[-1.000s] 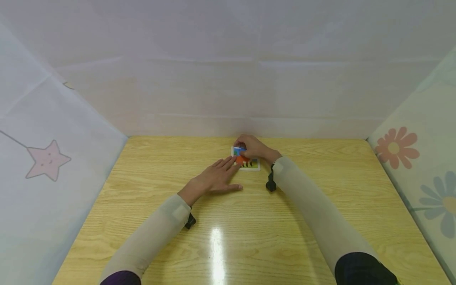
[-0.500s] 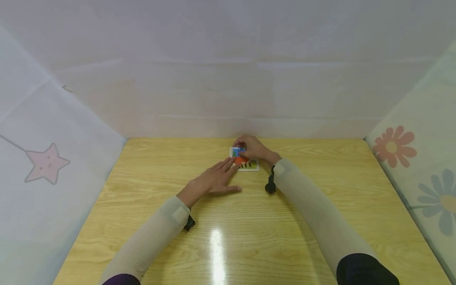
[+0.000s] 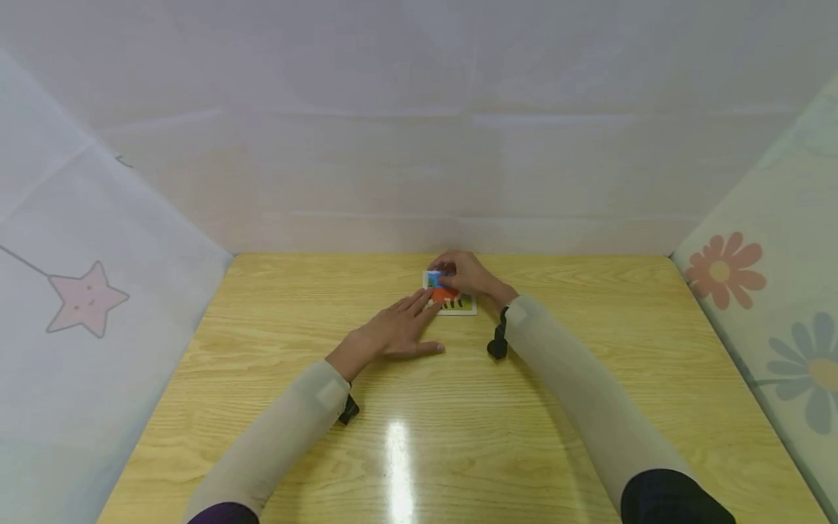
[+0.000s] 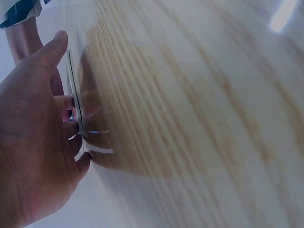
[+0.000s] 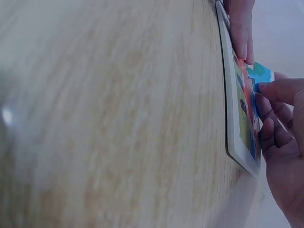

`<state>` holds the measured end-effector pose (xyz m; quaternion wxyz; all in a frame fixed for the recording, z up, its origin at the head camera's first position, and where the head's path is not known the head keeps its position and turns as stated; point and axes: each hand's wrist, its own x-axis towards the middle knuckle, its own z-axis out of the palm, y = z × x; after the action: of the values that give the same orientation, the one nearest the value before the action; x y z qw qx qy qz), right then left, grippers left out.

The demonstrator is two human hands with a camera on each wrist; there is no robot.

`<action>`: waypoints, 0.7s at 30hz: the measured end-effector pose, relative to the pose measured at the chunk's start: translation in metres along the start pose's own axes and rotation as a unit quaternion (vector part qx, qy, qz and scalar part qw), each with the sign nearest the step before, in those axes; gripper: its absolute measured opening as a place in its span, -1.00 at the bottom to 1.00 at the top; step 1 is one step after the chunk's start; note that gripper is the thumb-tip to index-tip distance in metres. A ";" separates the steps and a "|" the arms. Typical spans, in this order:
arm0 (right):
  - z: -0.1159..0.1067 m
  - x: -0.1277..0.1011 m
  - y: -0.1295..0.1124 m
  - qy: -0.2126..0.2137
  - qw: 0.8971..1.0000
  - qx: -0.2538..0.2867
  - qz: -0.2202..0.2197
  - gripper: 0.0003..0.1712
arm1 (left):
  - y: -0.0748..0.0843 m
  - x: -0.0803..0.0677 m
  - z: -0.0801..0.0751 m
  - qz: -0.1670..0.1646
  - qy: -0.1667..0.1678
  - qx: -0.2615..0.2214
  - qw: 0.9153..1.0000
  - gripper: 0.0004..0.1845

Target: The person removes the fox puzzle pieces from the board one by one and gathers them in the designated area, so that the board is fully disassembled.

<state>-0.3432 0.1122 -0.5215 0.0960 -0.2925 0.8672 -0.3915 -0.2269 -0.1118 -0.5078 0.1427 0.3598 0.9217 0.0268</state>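
Evidently thin, stiff, light: left hand (image 3: 393, 331) flat, steadying puzzle board (image 5: 237, 118) edge; right hand (image 3: 466, 274) pinching blue piece (image 5: 260, 73) by its rim.

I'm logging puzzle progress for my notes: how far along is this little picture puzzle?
Much of the picture on the puzzle board already looks filled: orange and green areas show. In hand: the right hand pinches a blue piece at the board's far corner, while the left hand steadies the edge. Left: seating that piece; whether other gaps remain is hidden.
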 end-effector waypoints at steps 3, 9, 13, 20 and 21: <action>0.000 -0.001 -0.001 -0.003 1.000 0.020 0.014 -0.65 | 0.000 0.000 0.000 -0.002 -0.002 0.001 1.000 0.05; -0.001 -0.004 -0.001 0.011 0.999 0.045 0.023 -0.66 | 0.002 0.001 -0.002 -0.005 -0.001 -0.005 1.000 0.06; -0.002 -0.005 0.001 0.015 0.997 0.060 0.035 -0.67 | 0.002 0.001 -0.001 -0.006 -0.002 -0.001 1.000 0.06; -0.003 -0.004 0.003 0.016 0.997 0.066 0.039 -0.69 | 0.001 0.002 0.001 -0.008 -0.004 0.004 1.000 0.06; -0.002 -0.005 0.003 0.016 0.997 0.066 0.038 -0.69 | 0.001 0.002 0.001 -0.007 -0.003 0.004 1.000 0.06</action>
<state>-0.3416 0.1177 -0.5222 0.1162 -0.2464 0.8511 -0.4488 -0.2271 -0.1098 -0.5089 0.1444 0.3537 0.9239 0.0212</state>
